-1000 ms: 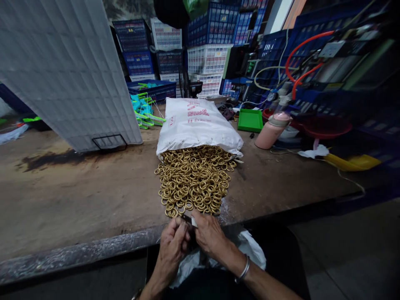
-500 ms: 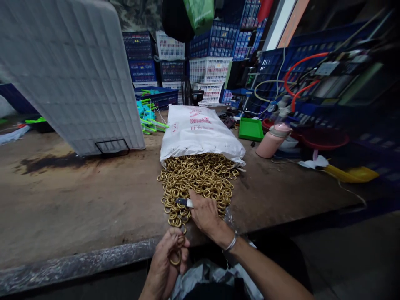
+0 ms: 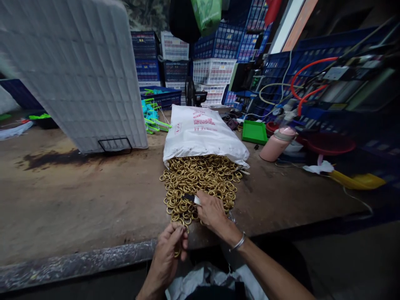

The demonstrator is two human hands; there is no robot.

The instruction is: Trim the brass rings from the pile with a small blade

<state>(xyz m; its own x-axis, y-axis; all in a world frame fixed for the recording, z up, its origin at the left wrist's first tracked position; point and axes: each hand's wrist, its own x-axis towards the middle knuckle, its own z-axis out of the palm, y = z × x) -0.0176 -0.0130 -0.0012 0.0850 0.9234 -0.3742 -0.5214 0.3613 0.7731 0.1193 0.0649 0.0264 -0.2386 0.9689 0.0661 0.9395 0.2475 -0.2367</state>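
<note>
Gold-coloured rings [image 3: 200,177] spill in a heap from the mouth of a white woven sack [image 3: 206,139] onto the table. My right hand [image 3: 212,210] rests over the front right of the heap, closed around a small knife [image 3: 189,197] with a dark flat blade and a whitish part by the fingers. The blade points left, over the rings. Just in front of the heap, at the table edge, my left hand [image 3: 170,246] is closed on a gold ring [image 3: 177,252], mostly hidden by the fingers.
A grey ribbed panel [image 3: 93,83] stands upright at the left. Right of the sack are a green tray [image 3: 254,132], a pink bottle [image 3: 277,144] and a red bowl [image 3: 331,143]. Stacked crates [image 3: 214,71] fill the back. The table edge [image 3: 78,264] runs close in front.
The view has shifted slightly. My left hand has turned and its fingers have closed, so its rings show less than before. My right hand still holds the knife over the heap.
</note>
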